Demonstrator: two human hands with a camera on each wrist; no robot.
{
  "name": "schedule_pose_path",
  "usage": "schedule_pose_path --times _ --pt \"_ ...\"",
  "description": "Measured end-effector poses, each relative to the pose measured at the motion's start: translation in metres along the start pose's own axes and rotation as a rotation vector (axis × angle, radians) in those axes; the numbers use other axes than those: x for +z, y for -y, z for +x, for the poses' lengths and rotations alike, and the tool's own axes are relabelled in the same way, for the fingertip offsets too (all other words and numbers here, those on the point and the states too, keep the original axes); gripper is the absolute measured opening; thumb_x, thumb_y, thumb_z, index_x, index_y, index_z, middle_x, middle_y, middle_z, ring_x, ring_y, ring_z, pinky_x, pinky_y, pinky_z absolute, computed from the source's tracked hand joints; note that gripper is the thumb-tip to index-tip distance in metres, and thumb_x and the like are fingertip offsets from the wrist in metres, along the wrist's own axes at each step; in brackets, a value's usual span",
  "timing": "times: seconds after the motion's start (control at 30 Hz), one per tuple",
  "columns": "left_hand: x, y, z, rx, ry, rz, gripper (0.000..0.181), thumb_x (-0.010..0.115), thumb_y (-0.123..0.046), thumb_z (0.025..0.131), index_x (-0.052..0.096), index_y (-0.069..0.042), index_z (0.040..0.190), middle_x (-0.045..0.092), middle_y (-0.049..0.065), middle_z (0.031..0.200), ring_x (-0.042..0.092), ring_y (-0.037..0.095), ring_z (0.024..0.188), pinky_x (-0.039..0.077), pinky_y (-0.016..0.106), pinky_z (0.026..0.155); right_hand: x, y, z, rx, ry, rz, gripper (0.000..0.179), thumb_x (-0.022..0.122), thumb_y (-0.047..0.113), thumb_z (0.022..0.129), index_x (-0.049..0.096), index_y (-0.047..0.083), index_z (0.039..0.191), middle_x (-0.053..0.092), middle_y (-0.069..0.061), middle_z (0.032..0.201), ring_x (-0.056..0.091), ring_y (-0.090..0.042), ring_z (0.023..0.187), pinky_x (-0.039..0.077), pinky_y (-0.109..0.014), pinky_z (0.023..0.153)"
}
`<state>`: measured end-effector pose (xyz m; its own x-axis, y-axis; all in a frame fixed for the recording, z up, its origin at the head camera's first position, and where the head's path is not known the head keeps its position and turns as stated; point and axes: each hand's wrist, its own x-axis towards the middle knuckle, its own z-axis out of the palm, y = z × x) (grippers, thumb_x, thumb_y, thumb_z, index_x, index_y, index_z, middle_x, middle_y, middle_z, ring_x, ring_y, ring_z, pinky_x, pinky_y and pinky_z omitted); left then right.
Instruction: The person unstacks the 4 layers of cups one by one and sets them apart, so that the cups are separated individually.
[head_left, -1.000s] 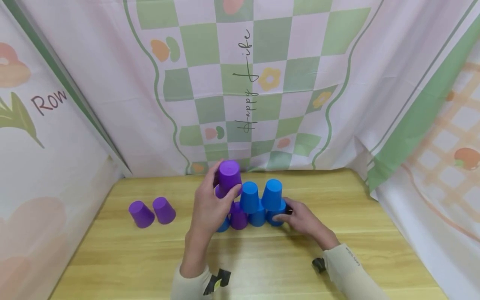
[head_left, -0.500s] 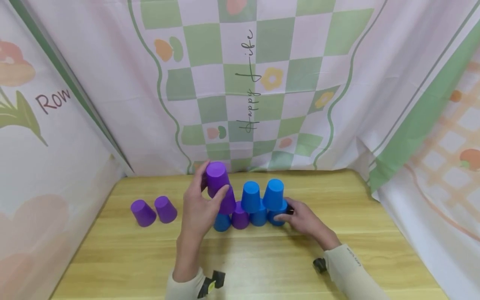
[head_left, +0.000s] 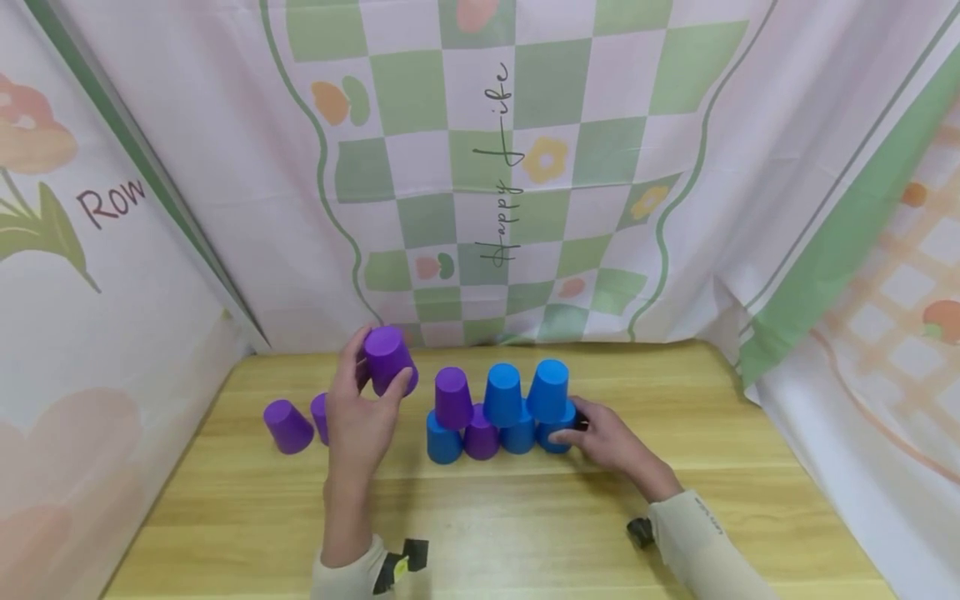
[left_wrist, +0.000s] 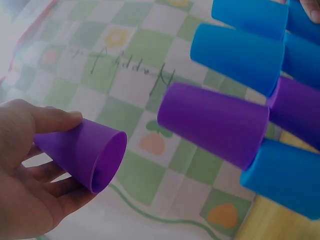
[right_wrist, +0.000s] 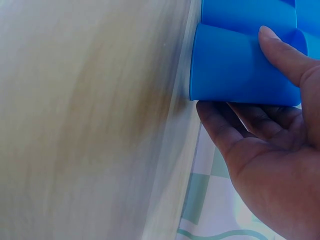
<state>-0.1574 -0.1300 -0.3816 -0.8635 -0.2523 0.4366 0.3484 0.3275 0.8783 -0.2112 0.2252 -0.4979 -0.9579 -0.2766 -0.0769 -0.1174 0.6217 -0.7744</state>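
Note:
My left hand (head_left: 358, 425) holds a purple plastic cup (head_left: 388, 362) mouth-down in the air, left of a two-tier cup stack. In the left wrist view, thumb and fingers wrap this cup (left_wrist: 75, 150), its open rim facing the stack. The upper tier has a purple cup (head_left: 453, 400) at its left end, then two blue cups (head_left: 503, 396). Below them stand a blue cup (head_left: 444, 442), a purple cup (head_left: 482, 437) and two more blue ones. My right hand (head_left: 609, 440) grips the lower tier's rightmost blue cup (right_wrist: 240, 70), thumb in front, fingers along its right side.
Two purple cups stand mouth-down at the table's left, one (head_left: 288, 427) in full view and one (head_left: 320, 417) partly behind my left hand. The wooden table (head_left: 510, 533) ends at a printed curtain (head_left: 480, 208) behind the stack.
A purple cup now stands alone at the upper tier's left end, where my left hand was. That hand has moved left with another purple cup. My right hand has stayed at the lower blue cup.

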Motion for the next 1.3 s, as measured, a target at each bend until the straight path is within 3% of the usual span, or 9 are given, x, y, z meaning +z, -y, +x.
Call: schedule_pose_path --times 0.33,0.87,1.3 --pt "-0.008 0.023 0.002 -0.088 -0.066 0.017 0.070 0.079 0.003 0.089 0.053 -0.018 0.151 0.063 0.017 0.144 0.064 0.044 0.129 0.052 0.058 0.110 0.001 0.000 -0.001 -0.003 -0.009 -0.001 0.040 0.076 0.032 0.099 0.065 0.013 0.132 0.070 -0.009 0.131 0.065 -0.028 0.117 0.054 -0.059 0.107" --pt "-0.003 0.064 0.005 -0.211 -0.054 -0.007 0.061 0.079 0.003 0.089 0.055 -0.012 0.144 0.061 0.020 0.143 0.062 0.044 0.128 0.052 0.058 0.111 0.001 0.000 -0.002 0.012 -0.008 0.002 0.043 0.075 0.034 0.099 0.064 0.013 0.135 0.069 -0.009 0.133 0.064 -0.030 0.120 0.051 -0.062 0.109" --pt "0.005 0.088 0.008 -0.292 -0.038 0.025 0.056 0.078 -0.003 0.090 0.055 -0.006 0.141 0.060 0.021 0.144 0.057 0.044 0.134 0.044 0.057 0.119 0.001 0.000 -0.002 0.010 -0.010 -0.004 0.044 0.075 0.037 0.098 0.064 0.014 0.134 0.069 -0.008 0.131 0.063 -0.028 0.116 0.052 -0.061 0.109"
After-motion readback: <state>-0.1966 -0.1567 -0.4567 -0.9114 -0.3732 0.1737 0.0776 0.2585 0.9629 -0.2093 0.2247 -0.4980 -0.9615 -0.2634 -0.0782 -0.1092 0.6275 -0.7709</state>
